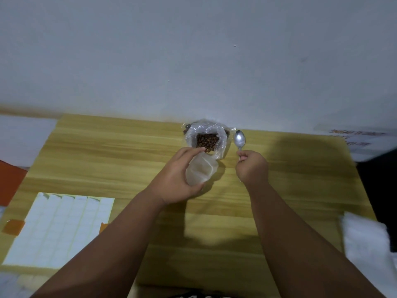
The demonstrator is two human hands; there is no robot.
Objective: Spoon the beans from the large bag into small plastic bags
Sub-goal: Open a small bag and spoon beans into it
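The large bag (205, 137) stood open at the far edge of the wooden bench (129, 151), against the wall, with brown beans (206, 141) showing in its mouth. Just in front of it, the left hand (182, 177) gripped a small plastic bag (200, 171), fingers curled round it, the fingertips almost at the large bag's rim. To the right, the right hand (252, 166) pinched the handle of a metal spoon (240, 138), whose bowl pointed away, beside the large bag. The two hands were apart. A white gridded sheet (60, 231) lay near the left forearm.
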